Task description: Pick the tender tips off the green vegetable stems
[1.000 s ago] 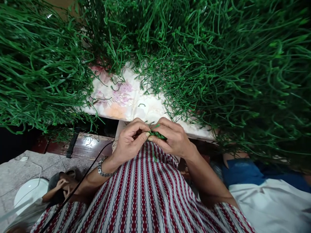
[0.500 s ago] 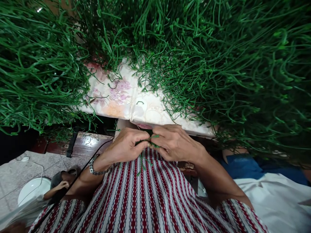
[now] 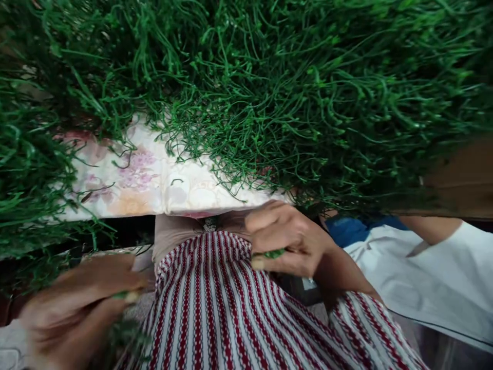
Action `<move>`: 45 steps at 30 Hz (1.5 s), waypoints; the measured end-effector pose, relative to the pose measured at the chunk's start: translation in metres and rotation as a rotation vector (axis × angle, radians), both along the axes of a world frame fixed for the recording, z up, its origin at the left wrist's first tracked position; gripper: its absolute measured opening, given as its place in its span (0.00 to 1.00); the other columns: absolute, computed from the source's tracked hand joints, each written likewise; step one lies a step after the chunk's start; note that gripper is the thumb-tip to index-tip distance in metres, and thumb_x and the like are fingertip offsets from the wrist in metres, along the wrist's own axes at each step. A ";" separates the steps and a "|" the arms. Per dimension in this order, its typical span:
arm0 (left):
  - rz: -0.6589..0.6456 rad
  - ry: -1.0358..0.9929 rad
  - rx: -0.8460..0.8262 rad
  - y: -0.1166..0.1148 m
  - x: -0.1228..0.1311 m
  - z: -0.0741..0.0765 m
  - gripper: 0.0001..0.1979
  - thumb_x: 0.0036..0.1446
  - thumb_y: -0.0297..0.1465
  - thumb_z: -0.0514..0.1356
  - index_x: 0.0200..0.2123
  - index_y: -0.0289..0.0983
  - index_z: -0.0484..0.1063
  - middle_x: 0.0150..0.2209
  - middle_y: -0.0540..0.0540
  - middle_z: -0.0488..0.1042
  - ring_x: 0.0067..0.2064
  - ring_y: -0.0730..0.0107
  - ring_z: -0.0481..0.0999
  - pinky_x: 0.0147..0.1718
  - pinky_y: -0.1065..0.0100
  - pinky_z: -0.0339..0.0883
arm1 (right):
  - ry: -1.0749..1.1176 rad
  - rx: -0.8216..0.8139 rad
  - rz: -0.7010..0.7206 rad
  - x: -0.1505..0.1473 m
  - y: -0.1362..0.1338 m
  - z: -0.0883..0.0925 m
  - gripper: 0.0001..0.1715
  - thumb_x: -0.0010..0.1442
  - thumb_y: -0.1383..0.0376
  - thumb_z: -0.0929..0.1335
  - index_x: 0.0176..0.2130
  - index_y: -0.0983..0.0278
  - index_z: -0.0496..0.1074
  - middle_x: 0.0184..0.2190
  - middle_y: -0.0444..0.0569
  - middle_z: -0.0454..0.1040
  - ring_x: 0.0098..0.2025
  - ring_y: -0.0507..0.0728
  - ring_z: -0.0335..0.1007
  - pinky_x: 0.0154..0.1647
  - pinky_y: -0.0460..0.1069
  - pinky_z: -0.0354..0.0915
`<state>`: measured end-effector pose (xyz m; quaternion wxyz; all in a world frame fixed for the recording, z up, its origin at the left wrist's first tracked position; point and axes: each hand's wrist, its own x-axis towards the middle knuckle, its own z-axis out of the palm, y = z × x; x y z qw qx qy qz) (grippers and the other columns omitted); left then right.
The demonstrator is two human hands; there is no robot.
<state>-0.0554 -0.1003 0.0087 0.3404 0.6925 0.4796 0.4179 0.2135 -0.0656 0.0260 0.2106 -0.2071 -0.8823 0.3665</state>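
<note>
My left hand [image 3: 80, 308], smeared by motion, is low at the left with thumb and fingers pinched. A green tip shows at its fingertips, and a blurred bunch of green stems [image 3: 129, 336] hangs below it. My right hand [image 3: 285, 239] is closed in front of the table edge, a small green stem piece [image 3: 274, 254] pinched between thumb and fingers. Beyond both hands lies a big heap of thin, forked green stems [image 3: 262, 108]; whether they are real or plastic I cannot tell.
A white flowered cloth [image 3: 196, 187] covers the table edge, with one loose stem bit [image 3: 177, 181] on it. More green stems [image 3: 34, 180] overhang the edge at left. Close by on the right sits another person in a white top [image 3: 423, 272]. A brown cardboard surface [image 3: 462, 174] is at the right.
My hands, together at the middle before, are now apart. The left has swung down and left with green stems; the right stays near the table edge. The view has shifted to the right.
</note>
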 end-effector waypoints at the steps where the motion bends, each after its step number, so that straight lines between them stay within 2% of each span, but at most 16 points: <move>1: -0.054 0.040 -0.020 0.003 0.003 -0.005 0.06 0.48 0.28 0.62 0.30 0.44 0.77 0.25 0.51 0.77 0.29 0.67 0.74 0.25 0.68 0.66 | -0.016 0.040 -0.061 0.002 0.000 0.000 0.21 0.63 0.62 0.61 0.20 0.65 0.60 0.21 0.42 0.54 0.25 0.49 0.51 0.29 0.46 0.53; 3: -0.135 0.048 -0.166 0.013 0.018 -0.019 0.05 0.47 0.28 0.63 0.30 0.41 0.76 0.25 0.52 0.76 0.28 0.71 0.73 0.24 0.72 0.65 | -0.020 0.113 -0.150 0.000 -0.001 -0.005 0.18 0.62 0.58 0.62 0.25 0.66 0.65 0.27 0.46 0.62 0.31 0.50 0.57 0.35 0.46 0.58; 5: -0.016 -0.080 -0.281 0.024 0.037 -0.031 0.02 0.51 0.29 0.60 0.30 0.39 0.74 0.25 0.53 0.74 0.26 0.75 0.71 0.24 0.74 0.63 | 0.051 0.119 -0.246 -0.005 -0.002 -0.015 0.16 0.63 0.59 0.61 0.29 0.68 0.65 0.33 0.51 0.66 0.36 0.51 0.61 0.39 0.47 0.61; 7: 0.039 -0.136 -0.339 0.034 0.056 -0.038 0.03 0.52 0.30 0.60 0.30 0.37 0.72 0.24 0.54 0.71 0.25 0.77 0.68 0.23 0.76 0.61 | 0.148 0.103 -0.378 -0.008 -0.005 -0.024 0.14 0.64 0.64 0.59 0.30 0.69 0.65 0.31 0.51 0.67 0.35 0.50 0.62 0.37 0.45 0.62; 11: -0.122 -0.033 -0.322 0.043 0.080 -0.038 0.05 0.54 0.30 0.57 0.28 0.35 0.70 0.23 0.52 0.70 0.25 0.76 0.67 0.24 0.75 0.60 | 0.203 0.225 -0.625 -0.009 -0.012 -0.026 0.08 0.63 0.67 0.61 0.36 0.69 0.66 0.27 0.47 0.68 0.29 0.49 0.63 0.30 0.44 0.60; 15: -0.234 0.015 -0.194 0.042 0.087 -0.036 0.06 0.54 0.27 0.55 0.25 0.35 0.67 0.23 0.51 0.68 0.27 0.74 0.67 0.28 0.73 0.60 | -0.134 0.428 -0.590 -0.014 -0.012 -0.023 0.13 0.60 0.69 0.62 0.45 0.68 0.66 0.28 0.47 0.69 0.29 0.51 0.63 0.30 0.45 0.59; 17: -0.212 0.029 -0.181 0.041 0.085 -0.034 0.06 0.52 0.24 0.54 0.24 0.35 0.66 0.23 0.52 0.67 0.27 0.75 0.65 0.28 0.73 0.60 | -0.296 0.467 -0.546 -0.018 -0.009 -0.024 0.11 0.58 0.71 0.61 0.41 0.68 0.69 0.26 0.46 0.68 0.27 0.51 0.62 0.28 0.46 0.57; 20: -0.217 -0.015 -0.266 0.039 0.078 -0.034 0.03 0.50 0.24 0.56 0.26 0.35 0.66 0.24 0.52 0.66 0.27 0.75 0.64 0.29 0.73 0.59 | -0.331 0.498 -0.531 -0.021 -0.004 -0.029 0.09 0.57 0.73 0.60 0.34 0.68 0.69 0.26 0.47 0.68 0.28 0.51 0.62 0.28 0.46 0.56; 23: -0.245 -0.291 -0.482 0.040 0.069 -0.038 0.02 0.51 0.26 0.57 0.31 0.35 0.68 0.27 0.49 0.68 0.30 0.74 0.66 0.30 0.73 0.61 | -0.271 0.582 -0.559 -0.024 -0.001 -0.030 0.08 0.56 0.73 0.61 0.34 0.67 0.69 0.25 0.46 0.67 0.28 0.51 0.61 0.29 0.46 0.57; 25: -0.165 -0.515 -0.563 0.042 0.065 -0.043 0.04 0.52 0.28 0.58 0.33 0.35 0.69 0.29 0.49 0.68 0.29 0.75 0.67 0.29 0.74 0.62 | -0.241 0.646 -0.564 -0.025 -0.003 -0.031 0.06 0.56 0.72 0.63 0.34 0.66 0.69 0.24 0.45 0.66 0.27 0.50 0.60 0.29 0.46 0.57; 27: -0.044 -0.659 -0.544 0.043 0.063 -0.049 0.05 0.50 0.28 0.61 0.33 0.36 0.69 0.30 0.50 0.68 0.27 0.78 0.67 0.25 0.76 0.61 | -0.227 0.677 -0.545 -0.028 -0.006 -0.034 0.04 0.57 0.70 0.64 0.34 0.66 0.69 0.22 0.44 0.66 0.26 0.50 0.59 0.28 0.46 0.57; 29: 0.041 -0.716 -0.482 0.045 0.063 -0.052 0.06 0.47 0.27 0.64 0.31 0.36 0.70 0.30 0.51 0.66 0.24 0.80 0.64 0.19 0.78 0.57 | -0.245 0.641 -0.540 -0.030 -0.010 -0.039 0.04 0.57 0.69 0.64 0.34 0.66 0.69 0.22 0.44 0.67 0.25 0.51 0.60 0.28 0.47 0.58; 31: 0.078 -0.716 -0.408 0.046 0.063 -0.054 0.06 0.46 0.26 0.64 0.30 0.36 0.71 0.30 0.51 0.66 0.22 0.82 0.62 0.16 0.79 0.54 | -0.286 0.504 -0.526 -0.030 -0.015 -0.043 0.06 0.57 0.69 0.64 0.36 0.67 0.70 0.25 0.45 0.70 0.26 0.51 0.63 0.28 0.47 0.60; 35: 0.052 -0.566 -0.260 0.045 0.062 -0.052 0.03 0.48 0.24 0.63 0.28 0.36 0.72 0.27 0.51 0.68 0.26 0.79 0.65 0.22 0.77 0.59 | -0.157 0.214 -0.476 -0.027 -0.020 -0.034 0.15 0.59 0.69 0.64 0.47 0.67 0.67 0.37 0.49 0.75 0.35 0.52 0.71 0.36 0.47 0.67; 40: -0.048 -0.347 -0.182 0.039 0.061 -0.048 0.02 0.49 0.24 0.61 0.28 0.35 0.72 0.26 0.49 0.70 0.29 0.74 0.68 0.27 0.73 0.61 | 0.184 0.250 -0.647 -0.025 -0.009 -0.013 0.16 0.57 0.69 0.67 0.47 0.63 0.69 0.36 0.48 0.75 0.33 0.51 0.70 0.35 0.46 0.67; 45: -0.083 -0.396 -0.215 0.034 0.059 -0.049 0.02 0.48 0.25 0.63 0.27 0.36 0.72 0.25 0.50 0.71 0.28 0.75 0.70 0.27 0.73 0.63 | 0.203 0.081 -0.402 -0.035 0.013 -0.035 0.21 0.58 0.61 0.67 0.49 0.68 0.67 0.41 0.54 0.70 0.45 0.55 0.67 0.44 0.50 0.67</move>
